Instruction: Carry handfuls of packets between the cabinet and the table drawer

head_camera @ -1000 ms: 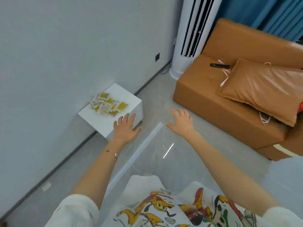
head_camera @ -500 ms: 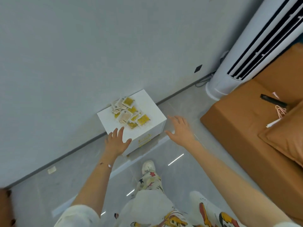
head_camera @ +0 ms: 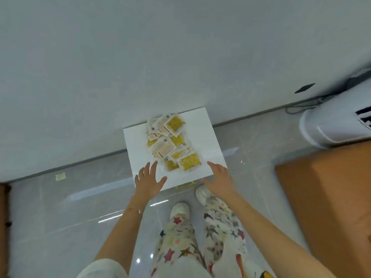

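Note:
A small white cabinet (head_camera: 206, 135) stands against the grey wall, seen from above. On its top lies a loose pile of several yellow and cream sachets (head_camera: 170, 143). My left hand (head_camera: 149, 181) hovers with spread fingers over the cabinet's near left edge, just short of the pile. Over the near right corner my right hand (head_camera: 219, 178) is stretched out flat, fingers straight. Neither hand holds anything. A yellow drawer handle (head_camera: 184, 185) shows below the front edge.
An orange-brown sofa (head_camera: 329, 197) fills the right side. A white tower fan base (head_camera: 335, 121) with a black cable stands at the upper right by the wall. My feet in white shoes (head_camera: 179, 210) stand on glossy grey tiles before the cabinet.
The view has swung down and closer until the cabinet lies directly below. Both hands have come forward over its near edge, nearer the sachets.

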A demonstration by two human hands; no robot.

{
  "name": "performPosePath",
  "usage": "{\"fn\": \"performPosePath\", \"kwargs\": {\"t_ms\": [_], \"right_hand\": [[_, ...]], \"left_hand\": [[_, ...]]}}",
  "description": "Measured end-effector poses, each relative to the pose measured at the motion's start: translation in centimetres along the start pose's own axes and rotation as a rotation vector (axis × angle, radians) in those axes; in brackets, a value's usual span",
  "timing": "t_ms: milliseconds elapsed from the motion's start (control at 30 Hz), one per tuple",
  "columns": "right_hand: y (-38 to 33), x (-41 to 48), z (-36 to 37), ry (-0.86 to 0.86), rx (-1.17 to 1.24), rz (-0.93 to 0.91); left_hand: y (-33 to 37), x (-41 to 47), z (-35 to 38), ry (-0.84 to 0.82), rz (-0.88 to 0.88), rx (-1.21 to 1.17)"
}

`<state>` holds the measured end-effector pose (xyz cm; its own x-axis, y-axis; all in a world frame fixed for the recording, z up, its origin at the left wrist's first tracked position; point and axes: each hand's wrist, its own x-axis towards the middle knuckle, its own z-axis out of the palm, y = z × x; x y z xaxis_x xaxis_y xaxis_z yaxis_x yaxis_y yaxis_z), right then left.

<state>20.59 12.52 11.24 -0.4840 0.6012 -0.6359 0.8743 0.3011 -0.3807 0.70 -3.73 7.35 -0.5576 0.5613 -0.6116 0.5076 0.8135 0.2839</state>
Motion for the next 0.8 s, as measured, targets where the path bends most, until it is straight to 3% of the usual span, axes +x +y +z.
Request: {"fn": "performPosePath", "kwargs": {"t_ms": [267, 500, 600, 733, 800], "right_hand": [[1.6, 17.7, 7.3, -0.041, -0.053, -0.074], [2.6, 21.0, 9.4, 0.046, -0.212, -0.2], [2.5, 21.1, 9.8, 0.037, -0.077, -0.197], [2.2, 21.5, 9.2, -0.03, 0.416, 0.026], [2.0, 21.5, 8.4, -0.049, 0.525, 0.091]], "left_hand": [[-0.9, 10.8, 9.3, 0.174, -0.174, -0.209], [-2.0, 14.7, 9.5, 0.332, -0.204, -0.341], [-1.9, 16.2, 8.9, 0.362, -0.181, -0.37], [-1.0, 17.9, 8.4, 0.38, -0.227, -0.364], [-0.6, 18.2, 7.8, 0.398, -0.305, -0.415]]}}
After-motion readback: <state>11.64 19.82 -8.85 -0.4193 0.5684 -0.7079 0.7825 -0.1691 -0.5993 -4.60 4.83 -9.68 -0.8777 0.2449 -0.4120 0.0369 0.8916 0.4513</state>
